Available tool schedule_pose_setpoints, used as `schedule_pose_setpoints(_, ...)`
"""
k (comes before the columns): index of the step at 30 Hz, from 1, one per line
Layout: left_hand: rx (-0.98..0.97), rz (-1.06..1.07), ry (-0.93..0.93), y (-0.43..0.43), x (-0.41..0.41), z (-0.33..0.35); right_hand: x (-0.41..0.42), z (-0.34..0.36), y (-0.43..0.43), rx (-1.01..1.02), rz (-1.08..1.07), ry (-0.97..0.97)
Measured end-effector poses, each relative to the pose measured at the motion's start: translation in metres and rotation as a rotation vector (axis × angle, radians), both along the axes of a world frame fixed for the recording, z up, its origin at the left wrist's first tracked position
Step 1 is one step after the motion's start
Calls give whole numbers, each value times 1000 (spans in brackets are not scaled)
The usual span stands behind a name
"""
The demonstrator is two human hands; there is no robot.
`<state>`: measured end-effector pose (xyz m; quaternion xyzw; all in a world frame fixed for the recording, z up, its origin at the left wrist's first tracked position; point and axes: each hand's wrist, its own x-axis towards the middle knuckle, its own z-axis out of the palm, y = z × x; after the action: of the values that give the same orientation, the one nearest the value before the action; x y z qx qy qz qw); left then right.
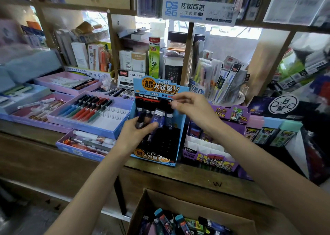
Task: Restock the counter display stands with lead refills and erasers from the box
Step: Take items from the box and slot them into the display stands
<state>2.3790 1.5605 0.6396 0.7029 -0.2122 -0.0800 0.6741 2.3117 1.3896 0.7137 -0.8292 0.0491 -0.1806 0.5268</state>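
Note:
A blue and black lead refill display stand (175, 152) sits on the wooden counter in the middle of the view. My left hand (135, 133) grips a few dark lead refill tubes (157, 119) in front of the stand. My right hand (191, 104) hovers over the stand's top row with thumb and fingertips pinched together; what they pinch is too blurred to tell. A cardboard box (148, 204) below the counter holds several lead refills and erasers. To the right stands a purple display stand (210, 156) with white dividers.
Purple and blue pen trays (110, 129) lie on the counter to the left. Pastel erasers and refill packs (271, 133) line the right side. Wooden shelves (185, 56) crowded with stationery boxes rise behind the stands. The counter edge (196, 177) runs just above the box.

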Motion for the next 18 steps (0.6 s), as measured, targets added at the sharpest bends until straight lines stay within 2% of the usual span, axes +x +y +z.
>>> schedule_pose_setpoints(4,-77,70,179,16,12,-13,22,0,-4,-471,-65,-31)
schedule_pose_setpoints(8,-49,34,195,20,19,-20,41,-17,6,-951,-57,60)
schedule_pose_setpoints(12,15,36,157,19,24,-26,47,-17,12,-979,-161,81)
schedule_pose_setpoints(18,90,35,128,19,28,-32,44,-10,4,-1099,-193,143)
